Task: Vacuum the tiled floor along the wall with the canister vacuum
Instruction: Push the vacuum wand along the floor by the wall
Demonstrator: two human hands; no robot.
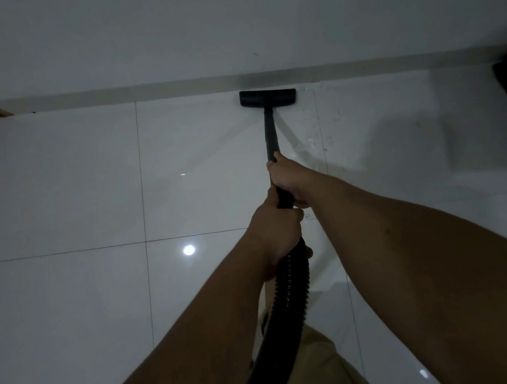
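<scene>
A single head-worn view looks steeply forward and down from above the wall's skirting strip (179,90), which runs across the upper frame. It faces that strip squarely; the tiled floor (65,181) below it fills most of the view.

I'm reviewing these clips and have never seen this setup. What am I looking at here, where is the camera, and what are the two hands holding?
There is no machine: the camera sits on a person's head, looking down at their own arms. The right hand grips the black vacuum wand farther forward; the left hand holds it behind, where the ribbed hose begins. The flat floor nozzle lies on the glossy white tiled floor, against the baseboard. Pale specks lie right of the nozzle.
</scene>
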